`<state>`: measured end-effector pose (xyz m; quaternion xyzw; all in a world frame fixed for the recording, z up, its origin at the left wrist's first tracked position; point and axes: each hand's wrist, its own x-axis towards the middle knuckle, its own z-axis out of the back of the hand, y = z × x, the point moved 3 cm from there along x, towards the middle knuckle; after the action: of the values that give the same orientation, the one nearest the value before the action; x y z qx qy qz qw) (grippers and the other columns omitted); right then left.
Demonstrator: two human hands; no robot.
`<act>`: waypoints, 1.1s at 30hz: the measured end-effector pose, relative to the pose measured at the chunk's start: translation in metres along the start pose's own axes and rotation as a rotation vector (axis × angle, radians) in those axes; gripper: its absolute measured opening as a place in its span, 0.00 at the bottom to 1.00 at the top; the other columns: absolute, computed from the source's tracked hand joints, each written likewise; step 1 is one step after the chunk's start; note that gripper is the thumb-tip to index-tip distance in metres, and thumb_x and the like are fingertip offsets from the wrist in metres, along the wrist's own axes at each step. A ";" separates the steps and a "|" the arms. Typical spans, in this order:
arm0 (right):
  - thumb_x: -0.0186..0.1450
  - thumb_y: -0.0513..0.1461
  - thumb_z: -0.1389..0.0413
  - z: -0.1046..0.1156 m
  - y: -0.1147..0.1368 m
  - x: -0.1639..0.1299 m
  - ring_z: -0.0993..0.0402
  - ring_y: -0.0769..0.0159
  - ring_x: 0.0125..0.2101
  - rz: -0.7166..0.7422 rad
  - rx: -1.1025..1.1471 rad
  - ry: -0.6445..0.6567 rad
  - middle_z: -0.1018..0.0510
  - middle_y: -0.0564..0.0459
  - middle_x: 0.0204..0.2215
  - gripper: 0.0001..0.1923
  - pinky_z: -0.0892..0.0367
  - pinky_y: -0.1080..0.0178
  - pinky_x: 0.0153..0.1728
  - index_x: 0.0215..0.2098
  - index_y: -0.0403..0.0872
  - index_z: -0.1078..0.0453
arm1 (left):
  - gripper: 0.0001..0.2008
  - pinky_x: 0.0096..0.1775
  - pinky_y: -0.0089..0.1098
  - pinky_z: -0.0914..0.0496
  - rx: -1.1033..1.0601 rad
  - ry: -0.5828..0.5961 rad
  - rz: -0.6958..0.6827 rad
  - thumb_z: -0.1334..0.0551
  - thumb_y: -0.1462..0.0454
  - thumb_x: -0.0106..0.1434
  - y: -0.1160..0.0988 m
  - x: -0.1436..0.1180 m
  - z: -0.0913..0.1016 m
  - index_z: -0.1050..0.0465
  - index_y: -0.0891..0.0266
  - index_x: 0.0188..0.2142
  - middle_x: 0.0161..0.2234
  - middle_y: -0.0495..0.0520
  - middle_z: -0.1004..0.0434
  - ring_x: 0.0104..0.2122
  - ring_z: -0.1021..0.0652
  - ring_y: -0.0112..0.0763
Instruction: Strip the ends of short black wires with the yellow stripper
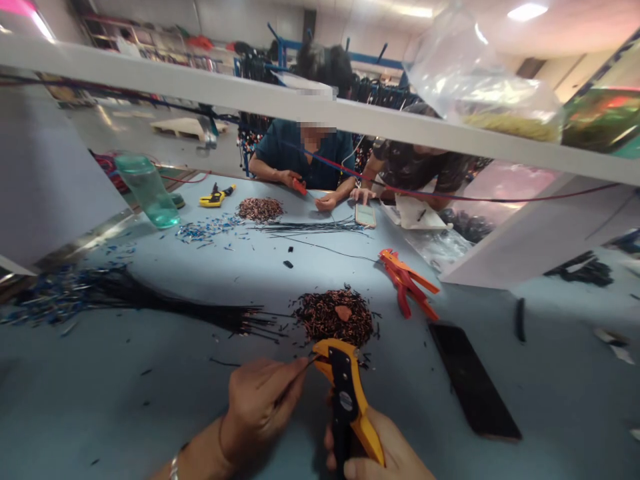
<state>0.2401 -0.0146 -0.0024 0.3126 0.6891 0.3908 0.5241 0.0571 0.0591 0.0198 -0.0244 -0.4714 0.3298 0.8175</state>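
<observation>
Nearest: right hand [387, 443], fingers wrapped round a yellow-and-black, pistol-shaped hand tool [345, 393]. Left hand [263, 399]: thumb and forefinger pinching a thin black wire [311, 361] at the tool's head. Just beyond, loose heap of short black-and-copper bits [320, 321]; left of it, long bundle of black wires [185, 305] on pale-blue tabletop [105, 393].

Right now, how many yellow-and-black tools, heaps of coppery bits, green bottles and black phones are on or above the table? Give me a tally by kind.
Yellow-and-black tools: 2 (near tool in the right hand, far tool lying on the table)
Heaps of coppery bits: 2 (near heap, far heap)
Green bottle: 1
Black phone: 1
Total: 6
</observation>
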 end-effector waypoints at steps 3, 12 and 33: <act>0.50 0.40 0.40 0.001 -0.003 0.000 0.26 0.56 0.39 0.003 0.031 0.014 0.22 0.49 0.37 0.22 0.36 0.58 0.41 0.44 0.46 0.32 | 0.08 0.20 0.28 0.40 -0.006 0.004 -0.014 0.41 0.71 0.65 0.001 -0.001 0.001 0.24 0.67 0.40 0.16 0.46 0.28 0.15 0.33 0.25; 0.47 0.37 0.36 0.000 -0.009 0.004 0.24 0.61 0.34 0.021 0.312 0.151 0.21 0.51 0.35 0.29 0.36 0.62 0.36 0.48 0.46 0.33 | 0.06 0.20 0.24 0.33 -0.216 -0.032 0.236 0.39 0.69 0.62 0.002 0.002 0.001 0.21 0.65 0.34 0.17 0.47 0.25 0.15 0.28 0.24; 0.44 0.30 0.44 0.001 0.002 -0.002 0.24 0.61 0.34 -0.040 0.314 0.152 0.21 0.51 0.35 0.32 0.34 0.60 0.36 0.48 0.45 0.35 | 0.08 0.26 0.20 0.27 -0.641 0.162 0.678 0.36 0.65 0.58 0.013 0.003 -0.008 0.17 0.55 0.33 0.25 0.48 0.16 0.23 0.19 0.27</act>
<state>0.2421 -0.0152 -0.0004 0.3465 0.7854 0.2902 0.4229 0.0574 0.0728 0.0130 -0.4538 -0.4495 0.4129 0.6493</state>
